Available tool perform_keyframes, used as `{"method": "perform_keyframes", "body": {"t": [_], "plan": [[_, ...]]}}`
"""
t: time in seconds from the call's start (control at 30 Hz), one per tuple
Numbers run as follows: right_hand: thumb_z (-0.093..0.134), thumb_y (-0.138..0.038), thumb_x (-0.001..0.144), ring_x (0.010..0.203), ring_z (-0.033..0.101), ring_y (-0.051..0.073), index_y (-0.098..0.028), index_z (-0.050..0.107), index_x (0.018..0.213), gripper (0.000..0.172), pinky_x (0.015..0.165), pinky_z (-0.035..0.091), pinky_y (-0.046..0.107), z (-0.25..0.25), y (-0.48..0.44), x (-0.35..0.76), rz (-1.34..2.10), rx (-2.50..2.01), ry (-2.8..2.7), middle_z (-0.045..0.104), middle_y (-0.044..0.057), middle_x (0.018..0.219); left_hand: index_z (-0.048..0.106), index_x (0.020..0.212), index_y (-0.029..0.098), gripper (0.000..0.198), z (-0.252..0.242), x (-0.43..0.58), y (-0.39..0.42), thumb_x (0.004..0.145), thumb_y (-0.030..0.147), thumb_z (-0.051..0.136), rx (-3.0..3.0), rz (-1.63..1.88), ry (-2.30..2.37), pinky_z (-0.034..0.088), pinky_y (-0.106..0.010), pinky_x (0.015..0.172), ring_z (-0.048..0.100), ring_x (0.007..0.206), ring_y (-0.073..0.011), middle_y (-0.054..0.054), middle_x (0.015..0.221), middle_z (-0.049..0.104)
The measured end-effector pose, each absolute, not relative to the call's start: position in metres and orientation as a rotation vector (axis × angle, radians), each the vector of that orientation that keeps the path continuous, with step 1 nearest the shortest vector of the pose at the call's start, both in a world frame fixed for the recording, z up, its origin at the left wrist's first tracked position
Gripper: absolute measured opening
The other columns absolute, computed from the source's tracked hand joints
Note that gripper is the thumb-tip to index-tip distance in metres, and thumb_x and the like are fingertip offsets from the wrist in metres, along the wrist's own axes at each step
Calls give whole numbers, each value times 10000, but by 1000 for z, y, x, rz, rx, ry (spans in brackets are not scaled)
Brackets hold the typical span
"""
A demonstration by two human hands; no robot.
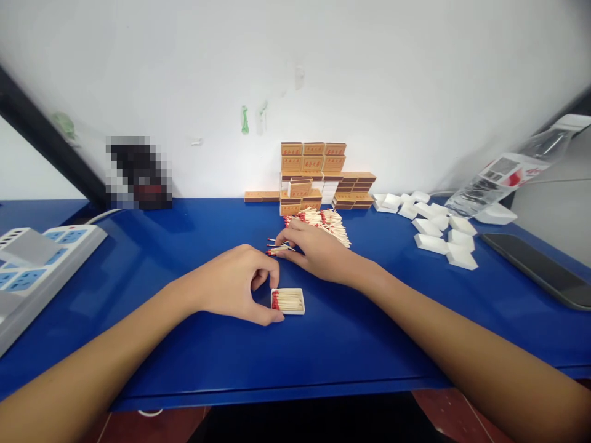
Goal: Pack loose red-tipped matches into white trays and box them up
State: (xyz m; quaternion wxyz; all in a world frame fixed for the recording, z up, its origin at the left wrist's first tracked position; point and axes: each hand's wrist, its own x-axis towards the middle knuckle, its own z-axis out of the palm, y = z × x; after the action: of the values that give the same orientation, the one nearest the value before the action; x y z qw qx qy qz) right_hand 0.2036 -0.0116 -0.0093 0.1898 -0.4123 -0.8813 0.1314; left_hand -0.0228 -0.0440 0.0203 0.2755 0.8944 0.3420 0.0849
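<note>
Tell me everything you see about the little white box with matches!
The little white box is a shallow, open-topped tray, looking like thin card. It lies flat on the blue table. Matches lie lengthwise inside, most red heads toward the left end. The left hand seems to hold that end between thumb and finger.

Left hand is kinda making a C, thumb and index finger curved toward each other. The right hand is a bit farther forward, fingers bent; both arms are bare, angling inward.
</note>
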Motion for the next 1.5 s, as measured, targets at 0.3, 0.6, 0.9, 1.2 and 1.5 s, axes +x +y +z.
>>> {"method": "perform_keyframes", "body": {"t": [0.3, 0.6, 0.9, 1.2, 1.5], "plan": [[636, -329, 1031, 922, 610, 209, -184, 656, 974, 157, 757, 426, 312, 2, -13, 205, 472, -1307, -2498, 672, 87, 1042, 701, 799, 215, 348, 21, -24, -43, 710, 517, 848, 2425, 217, 934, 352, -257, 528, 516, 575, -106, 47, 662, 590], [593, -269, 1041, 854, 602, 205, -187, 641, 923, 151, 745, 429, 320, 10, -18, 217, 480, -1301, -2581, 690, 81, 969, 701, 800, 205, 341, 21, -25, -40, 718, 503, 844, 2428, 255, 931, 339, -253, 522, 497, 562, -104, 45, 652, 579], [534, -270, 1060, 860, 611, 227, -196, 579, 934, 152, 744, 435, 342, 11, -20, 220, 444, -1405, -2573, 679, 107, 1022, 708, 825, 199, 310, 22, -24, -38, 734, 464, 841, 2438, 300, 965, 341, -250, 538, 504, 557, -104, 53, 628, 567], [496, -340, 1064, 816, 570, 197, -216, 576, 930, 199, 698, 417, 331, 28, -39, 225, 660, -1218, -2498, 663, 66, 975, 694, 851, 205, 318, 20, -22, -36, 772, 485, 819, 2439, 349, 1082, 319, -254, 534, 484, 540, -104, 63, 613, 545], [545, -318, 1054, 861, 622, 198, -221, 598, 980, 133, 733, 442, 326, 18, -53, 212, 715, -1182, -2575, 676, 66, 1070, 702, 886, 203, 315, 16, -23, -34, 774, 473, 820, 2419, 377, 1076, 319, -252, 541, 493, 542, -107, 64, 599, 547]]}}
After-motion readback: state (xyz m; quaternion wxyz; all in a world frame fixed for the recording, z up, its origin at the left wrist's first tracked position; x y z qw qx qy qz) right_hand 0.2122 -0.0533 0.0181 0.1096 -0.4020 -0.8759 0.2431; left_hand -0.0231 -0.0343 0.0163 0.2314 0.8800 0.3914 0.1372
